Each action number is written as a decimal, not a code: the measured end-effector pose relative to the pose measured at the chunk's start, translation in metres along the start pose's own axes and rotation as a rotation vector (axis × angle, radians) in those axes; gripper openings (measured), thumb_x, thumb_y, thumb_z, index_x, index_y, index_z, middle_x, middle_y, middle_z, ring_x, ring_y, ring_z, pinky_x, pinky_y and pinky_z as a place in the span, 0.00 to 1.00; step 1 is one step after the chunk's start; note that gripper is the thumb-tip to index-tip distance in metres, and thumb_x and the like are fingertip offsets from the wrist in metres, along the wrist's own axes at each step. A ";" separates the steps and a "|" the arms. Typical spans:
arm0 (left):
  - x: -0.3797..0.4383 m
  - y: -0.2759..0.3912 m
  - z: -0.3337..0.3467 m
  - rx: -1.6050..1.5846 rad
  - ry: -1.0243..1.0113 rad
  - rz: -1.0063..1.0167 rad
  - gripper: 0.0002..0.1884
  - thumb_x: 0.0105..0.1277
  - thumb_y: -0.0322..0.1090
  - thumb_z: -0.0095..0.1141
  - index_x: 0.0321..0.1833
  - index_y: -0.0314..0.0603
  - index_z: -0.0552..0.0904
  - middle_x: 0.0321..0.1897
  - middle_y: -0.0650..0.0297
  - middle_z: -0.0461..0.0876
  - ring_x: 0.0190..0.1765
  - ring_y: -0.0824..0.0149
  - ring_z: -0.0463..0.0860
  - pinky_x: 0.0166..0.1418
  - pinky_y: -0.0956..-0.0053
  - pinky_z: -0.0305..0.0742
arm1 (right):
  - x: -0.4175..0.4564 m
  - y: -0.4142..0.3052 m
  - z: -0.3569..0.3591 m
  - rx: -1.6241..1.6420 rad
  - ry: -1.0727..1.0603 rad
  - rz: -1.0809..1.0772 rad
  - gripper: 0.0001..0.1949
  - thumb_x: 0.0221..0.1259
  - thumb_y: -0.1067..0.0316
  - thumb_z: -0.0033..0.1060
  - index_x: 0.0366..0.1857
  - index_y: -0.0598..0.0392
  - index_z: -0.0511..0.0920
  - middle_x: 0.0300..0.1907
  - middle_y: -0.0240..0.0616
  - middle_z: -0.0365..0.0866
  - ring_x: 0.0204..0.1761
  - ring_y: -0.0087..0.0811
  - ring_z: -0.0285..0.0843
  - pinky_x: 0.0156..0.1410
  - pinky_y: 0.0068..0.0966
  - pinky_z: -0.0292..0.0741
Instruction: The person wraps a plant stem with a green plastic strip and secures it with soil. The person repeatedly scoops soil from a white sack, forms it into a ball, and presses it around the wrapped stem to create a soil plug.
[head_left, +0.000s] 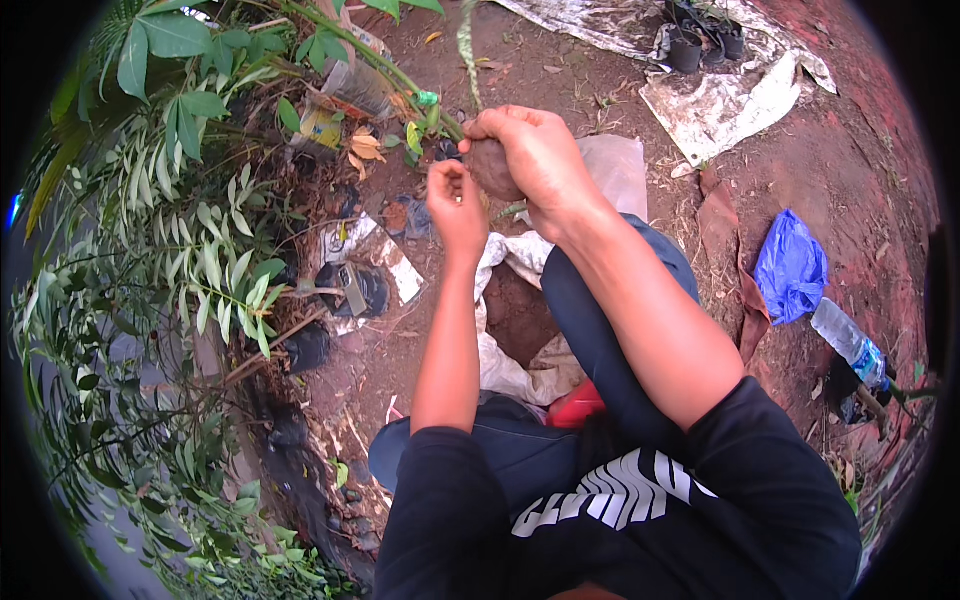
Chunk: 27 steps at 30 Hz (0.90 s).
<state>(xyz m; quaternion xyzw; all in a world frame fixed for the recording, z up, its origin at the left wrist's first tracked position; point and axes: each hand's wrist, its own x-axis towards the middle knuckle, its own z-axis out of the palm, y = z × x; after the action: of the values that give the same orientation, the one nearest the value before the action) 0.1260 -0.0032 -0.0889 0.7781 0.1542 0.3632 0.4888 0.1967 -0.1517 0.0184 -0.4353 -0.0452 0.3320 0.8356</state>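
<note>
My right hand (546, 154) is wrapped around a brown clump of soil (489, 169), pressing it against a green plant stem (386, 69). The stem slants in from the upper left and carries a bit of green tape (427, 98) just above the clump. Close by the clump's lower left side is my left hand (461, 214), its fingers curled; whether something thin is between them cannot be made out. Below the hands, between my knees, an open white woven sack (489, 356) holds loose brown soil (517, 311).
Leafy branches (217, 277) crowd the left side. A clear plastic sheet (619, 169) lies beyond my right knee. To the right are a blue plastic bag (791, 266) and a plastic bottle (847, 341). Black plant pots (685, 51) stand at the top; a red object (576, 405) is near my lap.
</note>
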 end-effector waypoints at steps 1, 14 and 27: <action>-0.013 -0.021 -0.004 0.129 -0.073 0.038 0.05 0.72 0.28 0.61 0.45 0.37 0.77 0.35 0.64 0.78 0.37 0.66 0.78 0.45 0.68 0.76 | 0.001 0.001 0.001 0.018 0.017 0.025 0.07 0.69 0.67 0.62 0.39 0.59 0.85 0.32 0.34 0.87 0.32 0.24 0.82 0.38 0.24 0.77; -0.253 -0.189 -0.078 1.095 -0.894 -0.533 0.42 0.70 0.42 0.66 0.84 0.48 0.59 0.86 0.47 0.51 0.82 0.43 0.61 0.79 0.51 0.68 | -0.002 0.009 0.001 -0.129 -0.116 0.035 0.11 0.74 0.62 0.62 0.43 0.58 0.87 0.37 0.32 0.89 0.37 0.22 0.84 0.45 0.22 0.78; -0.265 -0.170 -0.074 1.066 -0.555 -0.719 0.37 0.64 0.45 0.72 0.72 0.32 0.73 0.69 0.41 0.71 0.71 0.42 0.71 0.74 0.54 0.70 | -0.003 0.025 0.016 -0.180 -0.131 -0.004 0.10 0.74 0.65 0.61 0.36 0.60 0.84 0.20 0.24 0.72 0.19 0.16 0.60 0.27 0.20 0.55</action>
<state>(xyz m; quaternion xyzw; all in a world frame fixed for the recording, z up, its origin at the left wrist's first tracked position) -0.0899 -0.0329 -0.3279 0.8765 0.4286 -0.1584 0.1517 0.1760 -0.1323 0.0100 -0.4861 -0.1301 0.3525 0.7890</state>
